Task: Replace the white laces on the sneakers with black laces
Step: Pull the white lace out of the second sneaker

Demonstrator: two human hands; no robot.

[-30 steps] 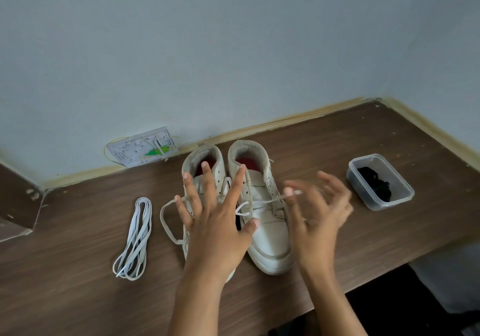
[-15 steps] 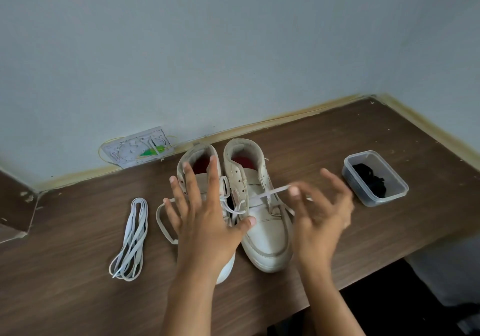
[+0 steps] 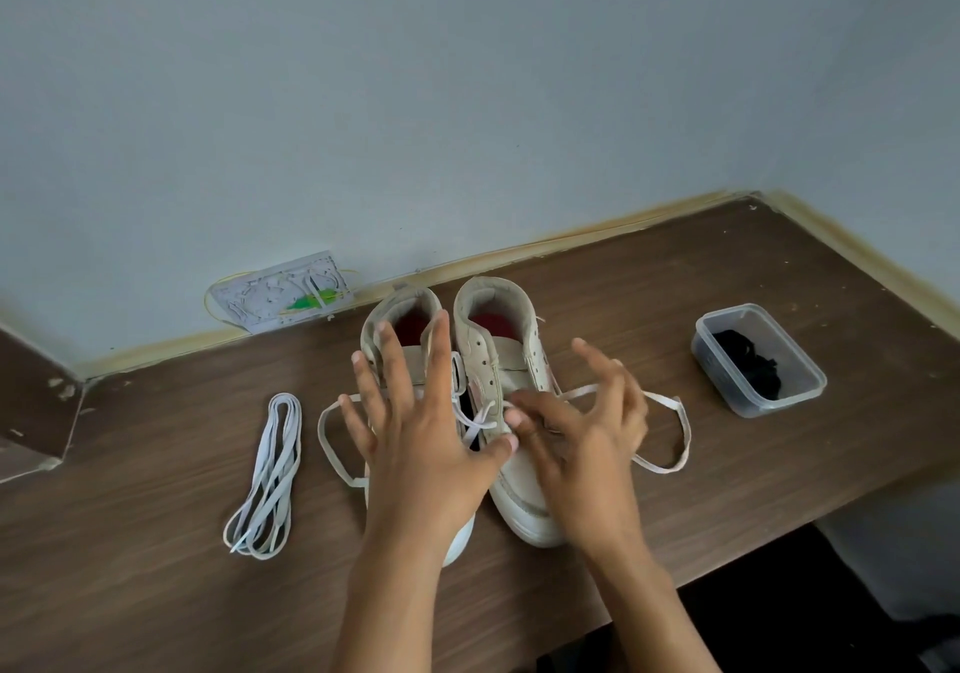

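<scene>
White lace now trails in a long loose loop onto the worktop to the right of the right sneaker; half a second ago that length was drawn taut from the eyelets to your right hand. That hand has since come back in over the tongue, and its fingers are curled at the eyelet rows, apparently pinching the next crossing, though the contact is too small to tell for sure. Your left hand lies flat with fingers spread straight over the left sneaker, steadying it and gripping nothing, much as it did a second ago. Another slack loop of the same lace sits on the worktop left of the pair.

Judging from the bare upper eyelets, you have cleared another row, so the unlacing is well along but not finished. A removed white lace lies bundled well to the left, which suggests one sneaker is already stripped. The black laces wait untouched in the plastic tub near the right edge; threading has not begun.
</scene>
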